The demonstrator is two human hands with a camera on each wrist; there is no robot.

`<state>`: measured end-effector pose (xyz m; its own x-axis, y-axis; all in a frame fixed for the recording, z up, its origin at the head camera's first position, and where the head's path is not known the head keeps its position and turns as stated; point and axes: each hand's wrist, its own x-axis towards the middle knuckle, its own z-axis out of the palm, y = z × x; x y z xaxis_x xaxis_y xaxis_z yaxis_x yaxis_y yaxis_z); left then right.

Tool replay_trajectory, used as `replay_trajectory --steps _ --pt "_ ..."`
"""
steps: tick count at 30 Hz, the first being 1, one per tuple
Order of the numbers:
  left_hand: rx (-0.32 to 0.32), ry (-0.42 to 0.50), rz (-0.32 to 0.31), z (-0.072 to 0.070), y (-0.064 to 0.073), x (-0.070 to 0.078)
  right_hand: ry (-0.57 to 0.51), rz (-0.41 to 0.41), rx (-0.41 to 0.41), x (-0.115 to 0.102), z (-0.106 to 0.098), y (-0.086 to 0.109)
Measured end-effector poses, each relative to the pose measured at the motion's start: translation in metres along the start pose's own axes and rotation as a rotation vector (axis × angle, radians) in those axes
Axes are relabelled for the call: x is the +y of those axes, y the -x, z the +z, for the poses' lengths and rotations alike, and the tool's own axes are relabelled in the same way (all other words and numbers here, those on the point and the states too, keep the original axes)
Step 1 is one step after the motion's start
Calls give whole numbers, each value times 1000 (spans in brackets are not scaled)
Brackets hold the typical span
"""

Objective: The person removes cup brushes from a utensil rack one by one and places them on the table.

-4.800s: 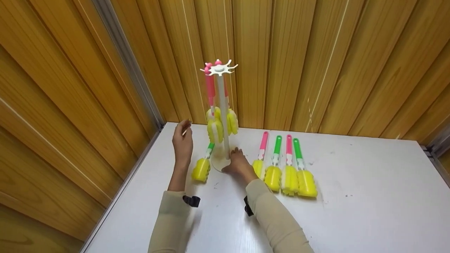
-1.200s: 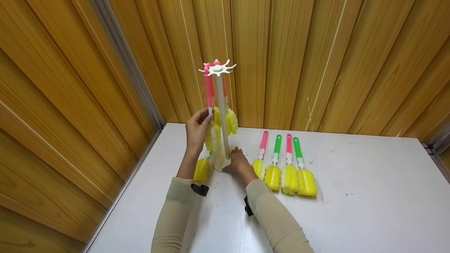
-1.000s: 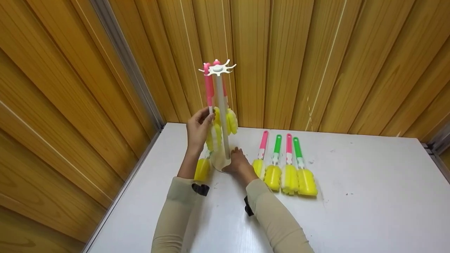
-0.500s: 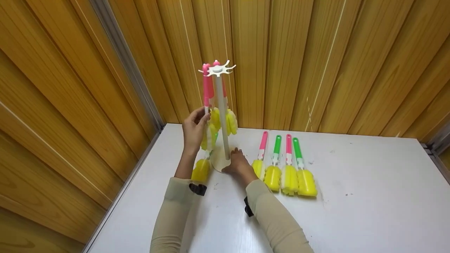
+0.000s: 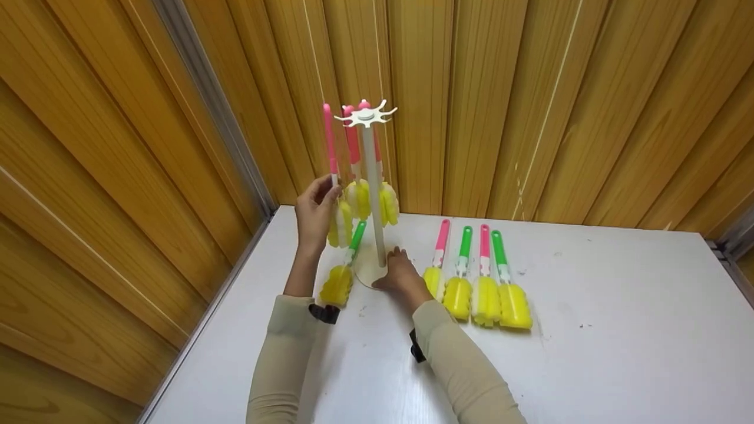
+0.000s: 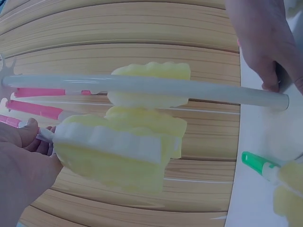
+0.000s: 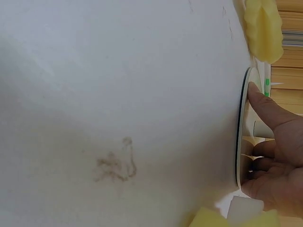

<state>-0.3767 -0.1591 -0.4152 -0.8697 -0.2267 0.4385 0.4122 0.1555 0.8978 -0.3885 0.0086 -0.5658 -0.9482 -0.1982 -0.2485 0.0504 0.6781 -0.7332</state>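
My left hand [image 5: 314, 215] pinches the white neck of a pink-handled sponge brush [image 5: 340, 227], upright left of the white stand [image 5: 372, 188]. Its handle top stands apart from the stand's hooked crown [image 5: 366, 116]. In the left wrist view the brush's yellow-and-white sponge head [image 6: 111, 151] overlaps another sponge behind it. Two pink-handled brushes hang from the crown, with sponge heads [image 5: 358, 200] at the left and back. My right hand [image 5: 403, 275] presses on the stand's round base [image 5: 366, 271], thumb near the rim in the right wrist view.
A green-handled sponge brush [image 5: 337, 285] lies left of the base. Right of the right hand, several pink- and green-handled brushes [image 5: 486, 300] lie in a row on the white table [image 5: 612, 318]. Wooden-plank walls [image 5: 483, 106] stand behind and at the left.
The left hand, open beside the stand earlier, has gripped a hanging pink brush, drawn it off the crown and moved it left. The right hand has stayed on the base.
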Motion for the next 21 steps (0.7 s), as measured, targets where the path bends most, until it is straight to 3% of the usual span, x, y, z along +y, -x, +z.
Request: replay_trajectory --steps 6,9,13,21 --pt "14 6 10 -7 -1 2 -30 34 -4 2 3 -5" --pt "14 14 17 -9 -1 1 22 12 3 1 3 -4" --pt "14 16 -3 -11 -2 0 73 -16 12 0 2 -2" --pt "28 19 -57 -15 -2 -2 34 7 8 0 2 -1"
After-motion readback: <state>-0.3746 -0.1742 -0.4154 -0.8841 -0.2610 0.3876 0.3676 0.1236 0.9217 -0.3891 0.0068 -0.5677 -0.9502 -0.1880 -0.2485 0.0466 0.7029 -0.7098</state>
